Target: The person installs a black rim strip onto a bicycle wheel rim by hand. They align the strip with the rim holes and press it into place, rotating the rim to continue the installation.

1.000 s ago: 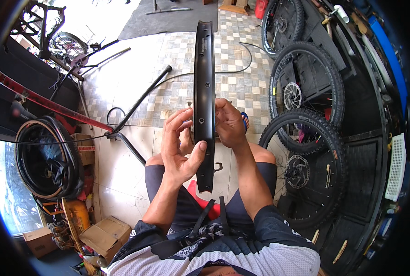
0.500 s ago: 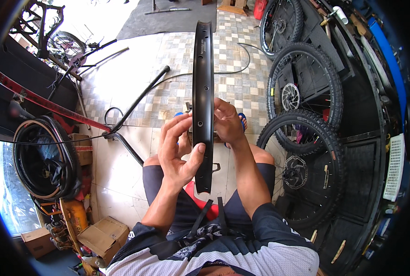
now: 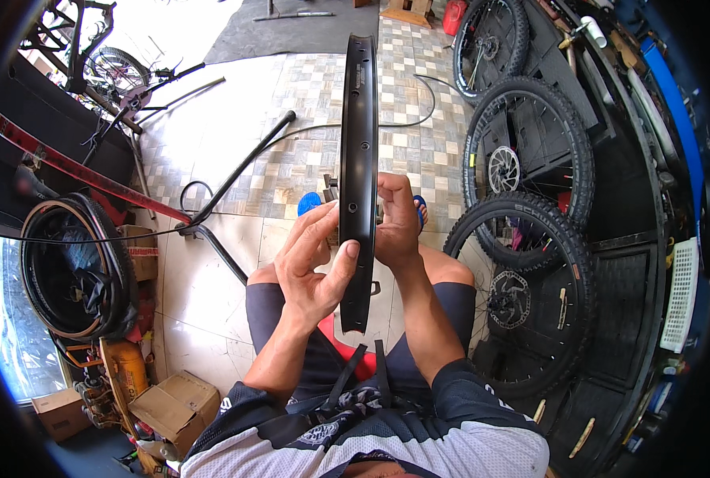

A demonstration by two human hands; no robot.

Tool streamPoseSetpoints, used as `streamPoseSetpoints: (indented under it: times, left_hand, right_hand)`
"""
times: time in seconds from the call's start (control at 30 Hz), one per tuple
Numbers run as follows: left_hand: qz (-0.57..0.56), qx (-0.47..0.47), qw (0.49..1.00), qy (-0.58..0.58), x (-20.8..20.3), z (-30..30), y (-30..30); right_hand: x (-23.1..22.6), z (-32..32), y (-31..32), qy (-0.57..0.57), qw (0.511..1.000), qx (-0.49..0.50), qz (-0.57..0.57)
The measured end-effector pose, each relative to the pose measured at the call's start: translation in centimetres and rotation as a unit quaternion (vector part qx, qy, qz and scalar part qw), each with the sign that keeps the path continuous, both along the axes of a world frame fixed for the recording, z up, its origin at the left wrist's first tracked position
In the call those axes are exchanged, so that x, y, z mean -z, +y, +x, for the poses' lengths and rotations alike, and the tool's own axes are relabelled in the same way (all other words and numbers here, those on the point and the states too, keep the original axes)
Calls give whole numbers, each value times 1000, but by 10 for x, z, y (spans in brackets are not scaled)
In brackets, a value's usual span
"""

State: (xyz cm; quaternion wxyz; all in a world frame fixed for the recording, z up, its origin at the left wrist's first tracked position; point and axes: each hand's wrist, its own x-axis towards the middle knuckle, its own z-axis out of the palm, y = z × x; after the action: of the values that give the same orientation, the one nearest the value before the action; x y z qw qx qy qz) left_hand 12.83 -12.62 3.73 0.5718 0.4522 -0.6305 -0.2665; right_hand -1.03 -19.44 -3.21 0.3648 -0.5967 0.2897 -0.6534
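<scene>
A black bicycle rim (image 3: 359, 171) stands upright before me, edge toward me, with a row of spoke holes along its outer channel. My left hand (image 3: 311, 259) grips it from the left, thumb pressed on the channel and fingers along its side. My right hand (image 3: 398, 223) is closed at the rim's right side, fingers curled; what they hold, if anything, is hidden. Behind the rim, a small metal part (image 3: 330, 188) shows only partly. The wheel's hub and spokes are out of sight.
Tyred bicycle wheels (image 3: 522, 295) lean along the right side. A black pole stand (image 3: 247, 167) and a cable lie on the tiled floor to the left. Loose tyres (image 3: 76, 271) hang at left above a cardboard box (image 3: 178, 410). A white plastic basket (image 3: 680, 296) sits far right.
The rim has shifted slightly to the right in view. My right hand's fingers have curled in more and sit a little lower; my left hand keeps its grip.
</scene>
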Motion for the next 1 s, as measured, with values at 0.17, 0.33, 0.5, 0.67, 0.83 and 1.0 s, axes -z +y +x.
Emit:
streamPoseSetpoints:
  times: [0.17,0.33,0.5,0.67,0.83,1.0]
  left_hand:
    - [-53,-12,997,-55,2,3,-5]
    - [0,4,999,46,12,-3,0]
    - [13,40,993,111,20,-4,-2]
    - [22,38,997,60,13,-2,-4]
    - [20,35,998,50,7,-3,-6]
    - [-7,23,1000,15,10,0,-8]
  right_hand:
    - [-10,-17,-1,171,982,43,-66]
    - [-16,-29,-11,188,979,-52,-55]
    - [-6,-12,-15,-138,974,-153,97]
    - [-3,-12,-15,-154,963,-175,137]
    - [-4,-13,-13,-125,962,-219,101]
    - [-3,-11,-8,-55,980,-175,80]
